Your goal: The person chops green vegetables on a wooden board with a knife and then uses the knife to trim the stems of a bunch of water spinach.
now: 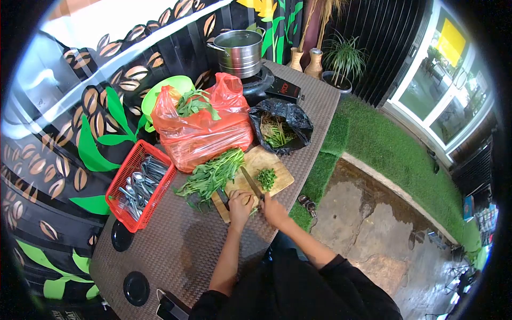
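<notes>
Stalks of leafy green vegetable lay across the left end of a pale rectangular wooden chopping board, their leaves spilling off it onto the brown woven-textured bench. The left hand was curled, knuckles up, and pressed down on the cut ends of the stalks at the near edge of the board. Just beside it, the right hand was closed around the handle of a long-bladed kitchen knife, whose blade ran away from the person across the board. A small pile of chopped greens sat on the board just right of the blade.

Behind the board, an orange plastic bag stood open with more leaves showing at its mouth. To its right, a black plastic bag held pale green trimmings. A red plastic basket of metal spoons sat left of the greens, near the bench's far-left edge. A lime-green plastic bowl showed behind the orange bag. Farther back, a lidless steel pot stood on a black stove, with a black box beside it. Two black round discs lay near the bench's near-left corner.
</notes>
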The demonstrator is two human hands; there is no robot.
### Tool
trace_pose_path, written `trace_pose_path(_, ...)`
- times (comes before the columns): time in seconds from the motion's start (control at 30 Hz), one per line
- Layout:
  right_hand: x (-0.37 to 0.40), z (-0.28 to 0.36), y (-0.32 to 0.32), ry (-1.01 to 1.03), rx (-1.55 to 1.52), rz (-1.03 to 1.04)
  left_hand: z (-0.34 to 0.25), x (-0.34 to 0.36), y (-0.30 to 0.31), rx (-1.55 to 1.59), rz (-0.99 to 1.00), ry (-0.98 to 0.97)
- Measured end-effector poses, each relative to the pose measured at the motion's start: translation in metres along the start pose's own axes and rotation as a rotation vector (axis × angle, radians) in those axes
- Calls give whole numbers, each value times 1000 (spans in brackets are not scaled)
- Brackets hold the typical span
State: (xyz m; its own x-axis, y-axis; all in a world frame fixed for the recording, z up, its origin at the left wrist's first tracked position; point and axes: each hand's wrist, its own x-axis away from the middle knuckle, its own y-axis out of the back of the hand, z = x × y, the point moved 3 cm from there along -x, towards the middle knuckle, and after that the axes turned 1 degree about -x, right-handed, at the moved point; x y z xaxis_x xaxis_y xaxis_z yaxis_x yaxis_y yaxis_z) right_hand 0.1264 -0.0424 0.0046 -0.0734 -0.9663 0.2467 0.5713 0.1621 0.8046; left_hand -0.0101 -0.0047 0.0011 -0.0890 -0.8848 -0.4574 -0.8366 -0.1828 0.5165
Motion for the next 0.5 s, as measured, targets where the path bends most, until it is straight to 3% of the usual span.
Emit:
trace_pose_path(0.17, -15, -17, 9, 151, -96, 83, -1, 0, 0, 11, -16, -11)
trace_pose_path(0.27, 13, 3, 0, 78, -23, 17, 2, -1, -2, 44, -24, -9)
trace_pose_path(0.33, 18, 6, -19, -73, 7, -46, 4, -1, -3, 16, -8, 12)
trace_pose_path(0.5, -10, -1, -21, 5, 40, -61, -2, 0, -1, 37, -24, 23)
